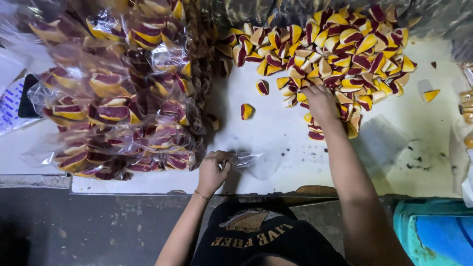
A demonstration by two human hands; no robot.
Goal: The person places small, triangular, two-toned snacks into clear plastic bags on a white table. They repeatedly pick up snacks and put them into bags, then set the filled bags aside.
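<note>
White table (pixel 276 133): hands on clear bag (pixel 256 161), sweets (pixel 335 49).

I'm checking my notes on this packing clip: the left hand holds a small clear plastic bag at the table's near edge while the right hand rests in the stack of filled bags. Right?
Not quite. In the head view the right hand reaches into the loose heap of yellow and maroon wedge-shaped sweets, not the stack of filled bags. The left hand does hold the small clear plastic bag.

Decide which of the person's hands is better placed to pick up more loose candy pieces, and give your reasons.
The right hand: it already rests on the loose candy pile. The left hand is apart from it, gripping a clear plastic bag.
</note>
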